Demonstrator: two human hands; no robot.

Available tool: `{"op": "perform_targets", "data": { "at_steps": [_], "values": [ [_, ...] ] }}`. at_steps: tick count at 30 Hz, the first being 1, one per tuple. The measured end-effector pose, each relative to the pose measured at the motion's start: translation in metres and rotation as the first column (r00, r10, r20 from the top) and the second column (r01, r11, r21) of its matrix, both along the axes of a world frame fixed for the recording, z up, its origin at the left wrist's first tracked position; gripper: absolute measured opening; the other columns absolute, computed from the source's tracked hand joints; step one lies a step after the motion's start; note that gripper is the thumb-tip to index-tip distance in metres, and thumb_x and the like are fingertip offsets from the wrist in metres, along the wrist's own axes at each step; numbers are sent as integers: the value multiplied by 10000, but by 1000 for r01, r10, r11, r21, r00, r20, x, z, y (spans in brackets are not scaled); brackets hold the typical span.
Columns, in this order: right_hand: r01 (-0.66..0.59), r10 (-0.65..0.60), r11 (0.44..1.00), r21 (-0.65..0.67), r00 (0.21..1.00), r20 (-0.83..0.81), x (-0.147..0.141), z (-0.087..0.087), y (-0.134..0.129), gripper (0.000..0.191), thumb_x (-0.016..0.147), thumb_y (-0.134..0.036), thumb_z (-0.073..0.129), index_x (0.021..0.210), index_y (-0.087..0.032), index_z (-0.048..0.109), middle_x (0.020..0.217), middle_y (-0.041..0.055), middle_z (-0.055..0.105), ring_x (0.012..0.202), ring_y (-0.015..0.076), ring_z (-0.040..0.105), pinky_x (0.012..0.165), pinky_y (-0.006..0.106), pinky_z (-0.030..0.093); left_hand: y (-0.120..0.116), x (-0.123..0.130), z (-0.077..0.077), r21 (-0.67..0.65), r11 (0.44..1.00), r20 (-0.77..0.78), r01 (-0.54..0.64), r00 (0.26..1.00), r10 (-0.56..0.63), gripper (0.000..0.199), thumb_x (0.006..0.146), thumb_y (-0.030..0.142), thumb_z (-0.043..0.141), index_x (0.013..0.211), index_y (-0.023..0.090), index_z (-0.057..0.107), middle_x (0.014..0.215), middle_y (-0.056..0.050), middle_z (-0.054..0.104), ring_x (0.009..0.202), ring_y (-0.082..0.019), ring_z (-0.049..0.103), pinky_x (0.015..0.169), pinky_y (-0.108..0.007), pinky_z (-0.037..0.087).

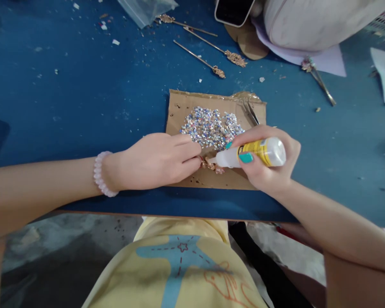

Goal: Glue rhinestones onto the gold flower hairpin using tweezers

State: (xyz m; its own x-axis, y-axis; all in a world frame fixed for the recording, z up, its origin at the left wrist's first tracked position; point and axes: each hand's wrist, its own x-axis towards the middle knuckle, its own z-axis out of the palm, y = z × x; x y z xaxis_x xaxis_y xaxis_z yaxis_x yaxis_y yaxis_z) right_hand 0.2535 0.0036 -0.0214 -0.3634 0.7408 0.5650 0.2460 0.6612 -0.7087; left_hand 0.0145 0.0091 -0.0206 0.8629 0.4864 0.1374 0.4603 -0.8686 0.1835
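My right hand (272,171) is closed around a small white glue bottle (227,158) with a yellow label. The bottle tilts left, its nozzle at a gold ornament (211,164) with small flower shapes. My left hand (157,160) has its fingers curled, the fingertips closed on the left end of that ornament; its far end is hidden by the hand. Beneath both hands lies a piece of cardboard (179,102). A heap of glittering rhinestones (208,126) covers its middle, and a pair of tweezers (250,112) rests at its right.
Several gold hair sticks (218,72) lie farther back on the blue table (83,102). A plastic bag (146,10) and a phone (234,12) are at the far edge. To the right are a large whitish object (308,23) and a jewelled hair clip (319,81).
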Motion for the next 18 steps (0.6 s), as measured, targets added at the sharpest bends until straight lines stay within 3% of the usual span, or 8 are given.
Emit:
{"op": "perform_targets", "data": {
  "at_steps": [6, 18],
  "values": [
    [-4, 4, 1000, -28, 1000, 6, 0, 0, -1, 188, 934, -362, 698, 790, -246, 667, 614, -19, 708, 511, 129, 646, 483, 272, 529, 2, -1, -1, 119, 985, -89, 126, 989, -116, 449, 1065, 149, 309, 909, 180, 730, 941, -78, 739, 818, -208, 646, 589, -329, 386],
    [42, -42, 999, 4, 999, -11, -3, -4, 1, 263, 962, -493, 661, 827, -271, 699, 659, -4, 727, 527, 132, 658, 474, 288, 526, 3, -3, -3, 185, 972, -44, 147, 989, -141, 479, 1075, 135, 284, 922, 169, 737, 918, -72, 740, 797, -214, 638, 604, -332, 409]
  ]
}}
